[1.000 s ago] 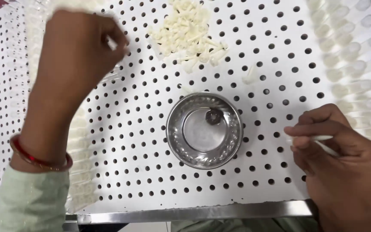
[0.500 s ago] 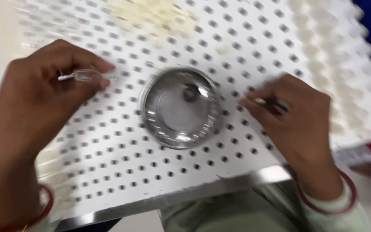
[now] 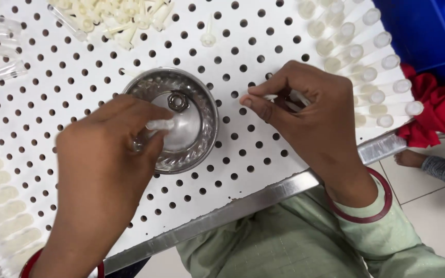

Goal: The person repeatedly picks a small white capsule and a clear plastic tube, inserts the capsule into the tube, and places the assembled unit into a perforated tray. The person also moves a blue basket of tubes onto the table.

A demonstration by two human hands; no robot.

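Left hand (image 3: pixel 99 180): closed on a small clear plastic tube (image 3: pixel 159 124), tip held over the round steel bowl (image 3: pixel 208 135) near the perforated white table's (image 3: pixel 263 164) front edge.
Dipping: best kept shallow, tube steady.
Right hand (image 3: pixel 310 121): pinched on a thin white plastic pin (image 3: pixel 270 97).
Tube: translucent, short, cylindrical.
Far edge: a heap of white plastic pins (image 3: pixel 119 15).
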